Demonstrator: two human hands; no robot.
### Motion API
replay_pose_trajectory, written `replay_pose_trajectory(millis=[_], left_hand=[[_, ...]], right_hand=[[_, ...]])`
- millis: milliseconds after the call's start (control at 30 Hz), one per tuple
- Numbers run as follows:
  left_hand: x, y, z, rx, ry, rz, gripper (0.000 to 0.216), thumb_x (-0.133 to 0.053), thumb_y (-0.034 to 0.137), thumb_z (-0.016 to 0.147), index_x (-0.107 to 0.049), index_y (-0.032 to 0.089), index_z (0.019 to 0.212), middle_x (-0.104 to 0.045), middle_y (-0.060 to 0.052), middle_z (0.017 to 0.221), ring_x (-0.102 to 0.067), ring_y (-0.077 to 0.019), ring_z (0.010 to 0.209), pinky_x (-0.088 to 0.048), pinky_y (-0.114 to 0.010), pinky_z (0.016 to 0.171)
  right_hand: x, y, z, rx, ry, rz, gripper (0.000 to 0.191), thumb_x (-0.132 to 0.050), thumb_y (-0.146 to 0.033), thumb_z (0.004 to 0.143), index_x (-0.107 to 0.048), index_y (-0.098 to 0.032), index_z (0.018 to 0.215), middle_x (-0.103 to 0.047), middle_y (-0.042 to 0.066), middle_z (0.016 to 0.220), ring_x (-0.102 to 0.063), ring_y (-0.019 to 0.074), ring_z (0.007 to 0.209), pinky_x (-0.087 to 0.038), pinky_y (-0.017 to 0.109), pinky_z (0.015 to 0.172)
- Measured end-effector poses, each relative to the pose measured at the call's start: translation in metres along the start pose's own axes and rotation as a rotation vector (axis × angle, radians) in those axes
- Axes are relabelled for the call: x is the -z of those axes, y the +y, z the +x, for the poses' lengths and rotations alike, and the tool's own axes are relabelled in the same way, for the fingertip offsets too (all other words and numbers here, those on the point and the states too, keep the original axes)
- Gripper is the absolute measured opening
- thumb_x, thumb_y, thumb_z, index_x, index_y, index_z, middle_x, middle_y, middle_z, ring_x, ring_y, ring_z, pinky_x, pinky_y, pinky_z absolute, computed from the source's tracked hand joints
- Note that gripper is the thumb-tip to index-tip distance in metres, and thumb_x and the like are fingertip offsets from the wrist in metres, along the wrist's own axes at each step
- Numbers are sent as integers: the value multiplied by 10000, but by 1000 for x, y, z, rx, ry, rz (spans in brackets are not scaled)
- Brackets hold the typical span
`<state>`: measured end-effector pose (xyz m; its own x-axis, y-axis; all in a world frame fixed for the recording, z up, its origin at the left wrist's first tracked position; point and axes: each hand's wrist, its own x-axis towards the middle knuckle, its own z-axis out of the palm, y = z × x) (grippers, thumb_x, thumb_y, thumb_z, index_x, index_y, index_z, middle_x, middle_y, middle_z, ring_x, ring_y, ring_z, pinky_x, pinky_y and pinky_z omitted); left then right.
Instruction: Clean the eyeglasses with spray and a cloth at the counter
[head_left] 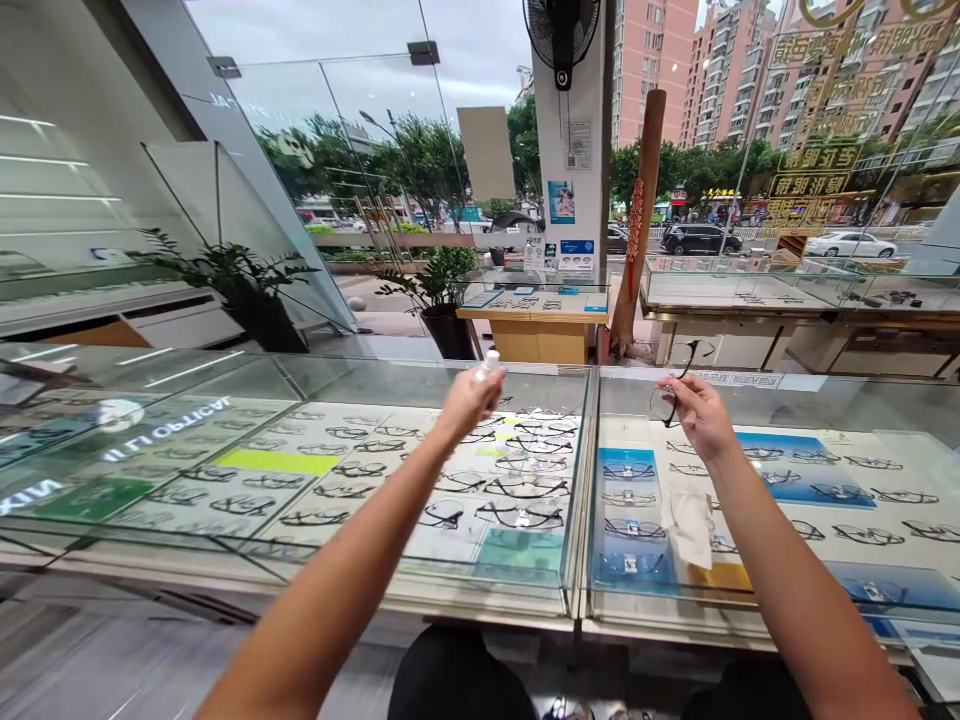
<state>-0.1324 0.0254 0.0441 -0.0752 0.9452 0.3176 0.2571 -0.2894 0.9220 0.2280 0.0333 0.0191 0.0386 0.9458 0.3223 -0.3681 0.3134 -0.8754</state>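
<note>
We stand at a long glass counter (300, 375) that runs across the whole view, split by a metal seam just right of the middle. Under its top, rows of display glasses (517, 490) lie on pale trays, with a lime card (277, 461) on the left side and blue cards (795, 465) on the right. A folded white cloth (691, 525) rests on the glass top of the right section, below our right wrist. Beyond the counter we see two more showcases, a potted plant (442, 290) on the floor, a white pillar (574, 130) with a wall fan (561, 30) on it, and the street through the shop window.

Both our arms reach forward over the counter, nearly straight, hands raised clear of the glass and well apart. Nothing lies between them and the glass top.

Our left hand (469, 400) is clenched around a small bottle (489, 364); only its pale cap shows above the fist, so the bottle stands roughly upright, tipped slightly to the right and away from us.

Our right hand (697, 410) pinches a pair of dark-framed glasses (675, 390), fingers curled on the frame, knuckles up. One thin temple arm rises up and to the right toward the far edge of the counter; a lens hangs at the left of the fingers, just above the glass
</note>
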Motion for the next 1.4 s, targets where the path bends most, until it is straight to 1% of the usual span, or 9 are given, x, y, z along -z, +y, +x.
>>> replay_pose_trajectory(millis=[100, 200, 300, 400, 533, 733, 867, 1033, 1400], left_hand=[[-72, 16, -10, 64, -301, -311, 800, -507, 1032, 584, -482, 233, 548, -332, 57, 401, -268, -83, 329, -180, -249, 359], [-115, 19, -24, 172, -563, -487, 860, -365, 1086, 604, -411, 237, 474, -263, 57, 371, -199, -67, 315, -159, -250, 354], [-126, 17, -35, 203, -684, -607, 873, -244, 1069, 685, -379, 238, 451, -224, 56, 337, -180, -69, 287, -170, -261, 353], [-119, 12, -41, 201, -732, -657, 870, -176, 1040, 732, -354, 243, 433, -202, 51, 320, -171, -72, 274, -165, -271, 354], [-113, 6, -43, 170, -650, -600, 854, -157, 1031, 727, -343, 259, 415, -192, 44, 315, -159, -81, 284, -156, -291, 359], [-119, 5, -45, -70, -361, -181, 811, -496, 961, 712, -403, 225, 383, -343, 2, 366, -307, -97, 383, -199, -309, 452], [-121, 7, -48, -93, -260, -103, 802, -460, 954, 733, -354, 228, 410, -350, 5, 410, -299, -104, 440, -224, -317, 497], [-120, 1, -47, -82, -271, -12, 756, -469, 883, 779, -299, 228, 443, -307, 20, 434, -263, -104, 470, -195, -318, 510], [-123, -4, -48, -123, -272, -54, 727, -468, 838, 823, -306, 221, 474, -300, 20, 471, -250, -104, 490, -174, -320, 521]], right_hand=[[-5, 6, -4, -50, -33, -10, 433, -982, -541, 543, -711, -246, 708, -785, 8, 847, -691, 163, 857, -525, 308, 826], [-11, 11, -10, -96, -82, -36, 435, -969, -544, 560, -695, -239, 704, -775, 15, 818, -682, 175, 843, -508, 324, 820], [-18, 12, -16, -136, -120, -45, 433, -958, -546, 582, -682, -236, 702, -772, 18, 809, -669, 178, 836, -492, 332, 830], [-25, 11, -24, -172, -160, -49, 418, -949, -546, 610, -684, -236, 700, -768, 14, 808, -658, 175, 845, -479, 332, 842], [-34, 9, -35, -222, -231, -86, 386, -929, -535, 660, -693, -235, 717, -767, 21, 826, -655, 184, 860, -475, 345, 847], [-46, 11, -50, -267, -315, -106, 390, -922, -558, 663, -709, -236, 723, -753, 9, 800, -655, 181, 846, -472, 338, 850], [-52, 12, -56, -281, -355, -92, 373, -921, -545, 674, -708, -242, 725, -744, 4, 799, -670, 189, 859, -476, 336, 850], [-52, 11, -59, -277, -365, -86, 366, -921, -531, 680, -697, -244, 717, -743, 6, 802, -678, 197, 878, -485, 344, 867], [-52, 10, -59, -291, -405, -65, 348, -928, -512, 679, -705, -248, 719, -737, 4, 793, -677, 195, 866, -494, 350, 884]])
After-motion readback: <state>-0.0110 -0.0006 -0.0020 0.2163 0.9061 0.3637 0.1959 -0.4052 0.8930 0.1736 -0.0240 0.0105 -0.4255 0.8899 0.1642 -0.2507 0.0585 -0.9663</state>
